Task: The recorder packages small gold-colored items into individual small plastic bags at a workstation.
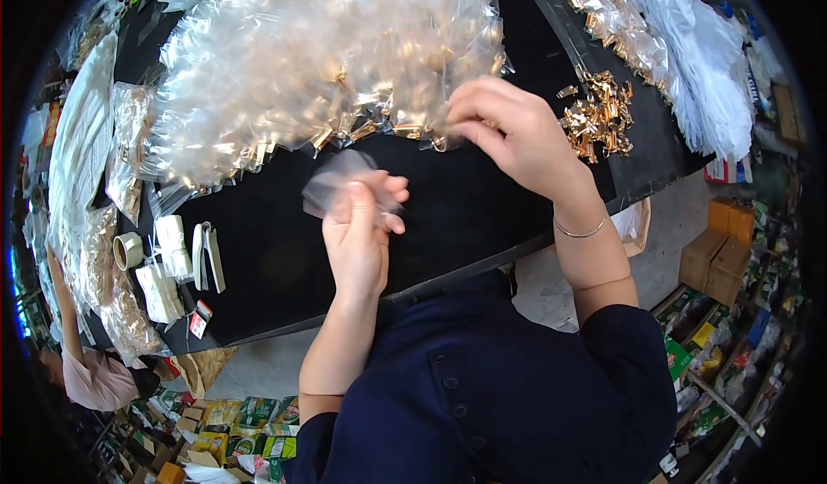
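Note:
My left hand (366,226) pinches a small clear plastic bag (332,184) between thumb and fingers, over the black table; the bag is blurred by motion. At the lower right edge of a large heap of clear bags (284,79), many with gold-coloured metal pieces at their bottoms, my right hand (512,135) has its thumb and fingertips drawn together. A glint of gold shows by its fingers, but what they hold is too small to name. Just right of that hand lies a loose pile of small gold-coloured metal pieces (603,115).
White plastic bags (702,62) lie at the far right, more bags (82,148) at the left. White rolled bundles (172,247) and a tape roll (128,251) sit on the table's left. Another person's sleeve (99,381) shows lower left. Cardboard boxes (715,256) stand right.

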`<move>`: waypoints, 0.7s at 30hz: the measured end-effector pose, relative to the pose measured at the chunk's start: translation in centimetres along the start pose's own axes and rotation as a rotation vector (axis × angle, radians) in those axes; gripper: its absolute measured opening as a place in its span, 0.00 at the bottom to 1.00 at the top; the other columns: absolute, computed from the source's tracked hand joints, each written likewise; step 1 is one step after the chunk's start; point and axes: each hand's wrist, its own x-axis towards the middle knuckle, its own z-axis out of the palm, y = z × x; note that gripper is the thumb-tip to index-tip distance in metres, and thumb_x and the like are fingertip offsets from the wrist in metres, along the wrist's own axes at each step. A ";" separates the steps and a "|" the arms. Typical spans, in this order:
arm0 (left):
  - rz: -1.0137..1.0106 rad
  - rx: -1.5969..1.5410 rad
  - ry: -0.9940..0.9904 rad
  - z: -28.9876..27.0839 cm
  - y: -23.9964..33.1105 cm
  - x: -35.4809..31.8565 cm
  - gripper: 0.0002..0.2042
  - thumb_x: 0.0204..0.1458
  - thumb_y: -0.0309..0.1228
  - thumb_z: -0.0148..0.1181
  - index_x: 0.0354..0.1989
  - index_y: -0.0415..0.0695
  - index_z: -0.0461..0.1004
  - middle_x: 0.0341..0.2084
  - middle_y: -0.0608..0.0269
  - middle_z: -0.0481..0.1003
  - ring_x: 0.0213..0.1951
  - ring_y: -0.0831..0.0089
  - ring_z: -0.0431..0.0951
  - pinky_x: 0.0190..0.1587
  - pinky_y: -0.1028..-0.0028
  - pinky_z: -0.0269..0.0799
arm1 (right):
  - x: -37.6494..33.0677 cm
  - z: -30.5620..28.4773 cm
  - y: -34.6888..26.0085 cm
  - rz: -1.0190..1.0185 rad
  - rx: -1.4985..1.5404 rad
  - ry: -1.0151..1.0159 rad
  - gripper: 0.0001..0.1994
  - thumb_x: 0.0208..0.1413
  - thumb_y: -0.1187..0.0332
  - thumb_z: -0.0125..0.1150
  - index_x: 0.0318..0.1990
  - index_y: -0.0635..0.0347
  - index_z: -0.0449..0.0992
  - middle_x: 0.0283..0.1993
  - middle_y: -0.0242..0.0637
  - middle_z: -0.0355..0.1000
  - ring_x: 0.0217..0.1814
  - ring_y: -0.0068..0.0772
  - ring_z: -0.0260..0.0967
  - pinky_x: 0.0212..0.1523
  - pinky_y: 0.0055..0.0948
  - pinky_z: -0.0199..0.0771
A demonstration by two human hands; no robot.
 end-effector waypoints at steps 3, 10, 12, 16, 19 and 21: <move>-0.054 0.017 -0.060 0.3 -0.9 0.0 0.09 0.62 0.31 0.56 0.44 0.38 0.75 0.36 0.56 0.79 0.36 0.75 0.79 0.29 0.79 0.72 | -0.9 -0.7 -0.5 0.105 -0.018 0.315 0.08 0.46 0.81 0.65 0.35 0.65 0.76 0.37 0.38 0.72 0.33 0.35 0.71 0.33 0.28 0.71; 0.002 0.062 -0.185 1.5 -2.5 0.0 0.06 0.54 0.25 0.65 0.37 0.38 0.76 0.30 0.59 0.79 0.31 0.77 0.77 0.29 0.81 0.71 | -7.1 -4.9 0.9 0.366 -0.350 -0.122 0.09 0.45 0.80 0.65 0.34 0.66 0.73 0.38 0.40 0.71 0.32 0.37 0.71 0.33 0.30 0.71; -0.089 0.052 -0.132 2.4 -2.3 -0.1 0.06 0.52 0.24 0.67 0.35 0.37 0.76 0.28 0.60 0.78 0.30 0.77 0.77 0.28 0.82 0.71 | -7.9 -4.5 1.8 0.356 -0.422 -0.192 0.09 0.45 0.80 0.65 0.34 0.66 0.72 0.38 0.40 0.71 0.32 0.37 0.71 0.32 0.30 0.71; -0.094 0.068 -0.211 1.9 -2.6 -0.2 0.09 0.52 0.27 0.68 0.35 0.39 0.74 0.31 0.57 0.77 0.30 0.76 0.73 0.29 0.80 0.67 | -7.2 -3.5 2.2 0.231 -0.460 -0.128 0.09 0.44 0.80 0.66 0.32 0.66 0.72 0.32 0.40 0.70 0.31 0.38 0.71 0.33 0.31 0.71; -0.139 0.055 -0.162 2.1 -2.2 -0.2 0.11 0.51 0.28 0.68 0.38 0.38 0.73 0.32 0.57 0.77 0.31 0.76 0.74 0.29 0.80 0.68 | -6.4 -3.0 1.7 0.391 -0.382 -0.127 0.08 0.45 0.80 0.66 0.32 0.65 0.73 0.30 0.38 0.71 0.30 0.34 0.71 0.31 0.29 0.71; -0.160 0.048 -0.133 2.3 -2.0 -0.1 0.12 0.51 0.28 0.69 0.40 0.38 0.73 0.32 0.57 0.77 0.31 0.76 0.75 0.29 0.80 0.68 | -5.8 -2.6 0.4 0.362 -0.188 -0.068 0.07 0.45 0.80 0.67 0.32 0.65 0.74 0.31 0.38 0.72 0.30 0.31 0.71 0.30 0.27 0.70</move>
